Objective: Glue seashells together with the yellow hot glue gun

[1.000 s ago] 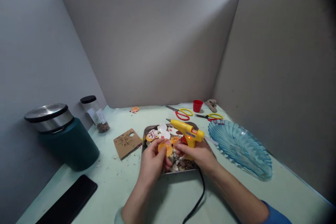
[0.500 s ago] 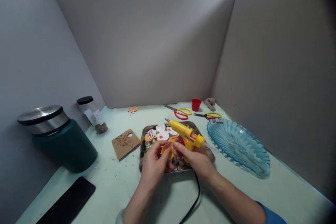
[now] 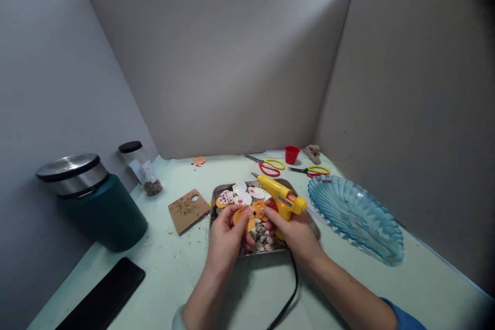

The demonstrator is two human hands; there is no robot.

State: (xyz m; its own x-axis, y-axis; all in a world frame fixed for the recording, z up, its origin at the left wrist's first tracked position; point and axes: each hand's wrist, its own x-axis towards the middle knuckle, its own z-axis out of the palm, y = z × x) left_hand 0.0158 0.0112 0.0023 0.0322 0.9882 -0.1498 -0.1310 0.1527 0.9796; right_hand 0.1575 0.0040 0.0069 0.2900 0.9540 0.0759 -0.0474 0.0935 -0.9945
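Over the tray, my left hand (image 3: 225,241) pinches an orange shell-like piece (image 3: 240,214) with a pink spot and small dark dots on it. My right hand (image 3: 300,240) is wrapped round a yellow hot glue gun (image 3: 279,193), its nozzle pointing up and left and an orange light glowing on its body. The right fingertips also touch the right end of the orange piece. Beneath both hands lies a metal tray (image 3: 317,231) with white discs or shells (image 3: 244,198) at the back and small shells (image 3: 265,241) at the front. My fingers hide part of the piece.
Left are a green flask (image 3: 104,216), a black phone (image 3: 102,294), a jar (image 3: 141,167) and a brown board (image 3: 187,211). Two scissors (image 3: 270,164) (image 3: 311,170) and a red cup (image 3: 292,154) stand behind. A blue glass dish (image 3: 356,216) is right; a black cord (image 3: 292,289) runs frontward.
The orange piece has been turned and now shows a wider face with dark dots. My fingertips have moved slightly apart. The whole view has shifted a little to the right.
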